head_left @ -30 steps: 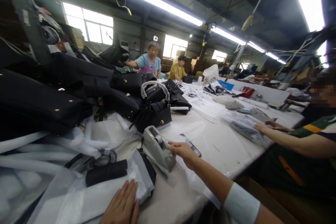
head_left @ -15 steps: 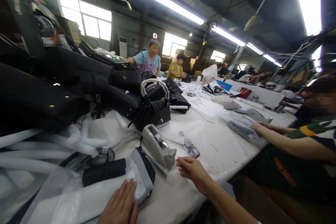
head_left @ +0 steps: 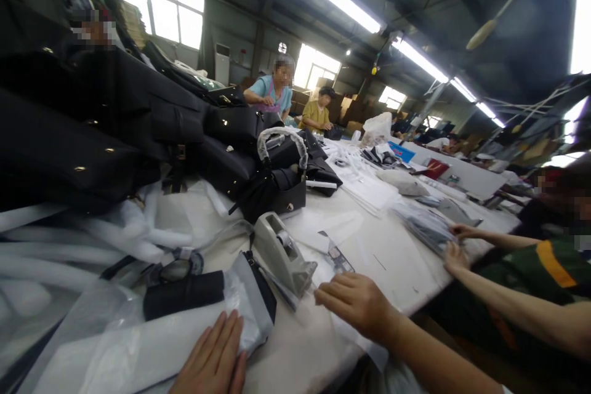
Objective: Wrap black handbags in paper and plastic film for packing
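My left hand (head_left: 210, 354) lies flat, fingers stretched out, on white wrapping (head_left: 143, 348) around a black handbag (head_left: 184, 295) at the lower left. The bag's dark side shows at the right end of the wrapping. Just right of it stands a grey tape dispenser (head_left: 281, 252), its cutting end towards me. By that end, my right hand (head_left: 355, 305) is curled with the fingers bent down. Whatever its fingertips hold, if anything, is hidden. A translucent plastic sheet (head_left: 364, 341) hangs at the table edge below this hand.
Black handbags (head_left: 184, 117) are piled high at the left, one with a wrapped handle (head_left: 282, 135). White foam tubes (head_left: 60, 252) lie before them. A co-worker's hands (head_left: 457, 249) touch a bagged item (head_left: 422, 225) at the right. Two people (head_left: 272, 95) stand beyond the table.
My right hand has turned knuckles up, its fingers bending down beside the dispenser. My left hand stays flat. The co-worker's hands at the right have shifted on the bagged item. The view has tilted slightly.
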A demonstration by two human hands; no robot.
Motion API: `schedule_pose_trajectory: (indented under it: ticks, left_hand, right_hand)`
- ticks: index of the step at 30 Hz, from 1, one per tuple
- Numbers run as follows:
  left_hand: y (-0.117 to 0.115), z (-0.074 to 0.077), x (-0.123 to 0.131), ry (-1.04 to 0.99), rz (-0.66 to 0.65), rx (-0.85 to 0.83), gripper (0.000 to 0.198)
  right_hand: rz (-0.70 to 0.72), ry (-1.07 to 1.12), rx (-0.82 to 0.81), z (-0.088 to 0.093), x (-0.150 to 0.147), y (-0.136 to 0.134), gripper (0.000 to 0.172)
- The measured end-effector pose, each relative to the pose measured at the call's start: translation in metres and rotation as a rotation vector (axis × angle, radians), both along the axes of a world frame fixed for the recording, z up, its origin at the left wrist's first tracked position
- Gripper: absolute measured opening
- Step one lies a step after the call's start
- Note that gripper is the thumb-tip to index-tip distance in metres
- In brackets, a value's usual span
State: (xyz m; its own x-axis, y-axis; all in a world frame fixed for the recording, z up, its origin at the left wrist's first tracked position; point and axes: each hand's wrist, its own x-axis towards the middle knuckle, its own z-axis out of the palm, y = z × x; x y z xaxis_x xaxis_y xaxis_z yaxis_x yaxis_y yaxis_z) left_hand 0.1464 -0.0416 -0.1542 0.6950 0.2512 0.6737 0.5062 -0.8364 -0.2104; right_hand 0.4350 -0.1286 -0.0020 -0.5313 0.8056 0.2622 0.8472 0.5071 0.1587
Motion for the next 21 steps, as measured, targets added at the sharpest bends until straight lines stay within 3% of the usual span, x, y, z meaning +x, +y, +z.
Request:
schedule_pose_trajectory:
  ticks: [4, 11, 16, 21]
  left_hand:
    - [-0.005, -0.001, 0.0, -0.007, 0.036, -0.019, 0.038]
    - [-0.008, -0.002, 0.004, -0.066, 0.079, -0.102, 0.035]
    - [-0.005, -0.011, 0.004, -0.081, 0.076, -0.092, 0.034]
    - [-0.001, -0.011, 0.004, -0.07, 0.069, -0.041, 0.033]
  right_hand:
    - [0.238, -0.129, -0.118, 0.012, -0.033, 0.042, 0.019]
    - [0.463, -0.117, -0.378, -0.018, -0.078, 0.132, 0.02]
    - [0.496, -0.248, -0.537, -0.028, -0.095, 0.177, 0.015]
    - [0.451, -0.363, -0.615, -0.03, -0.109, 0.194, 0.02]
